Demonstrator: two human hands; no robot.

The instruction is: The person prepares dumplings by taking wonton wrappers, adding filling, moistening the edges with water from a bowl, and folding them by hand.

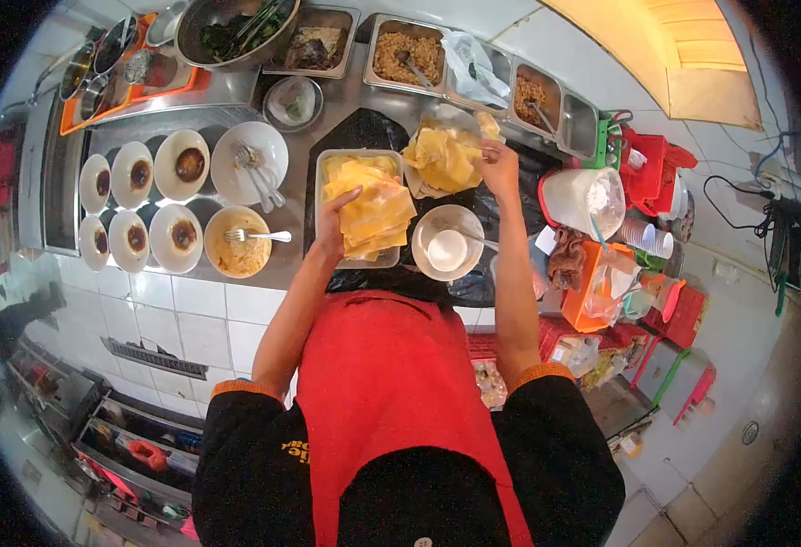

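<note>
My left hand (330, 228) holds a stack of yellow dough wrappers (377, 208), thumb laid over its left edge. The stack is over a rectangular tray (321, 173) with more yellow pieces in it. My right hand (496, 169) is at the right edge of a second pile of wrappers (441, 159), its fingertips closed on the edge. That pile lies on paper or plastic on a black sheet. Just below it stands a white bowl (423, 260) with a smaller white dish inside and a utensil leaning on its rim.
To the left stand several white bowls (181, 153) with dark sauce, a bowl of cutlery (227, 164) and a bowl with a fork (236, 253). Metal food pans (373, 82) line the back. A white tub (583, 219) and an orange basket (583, 314) are on the right.
</note>
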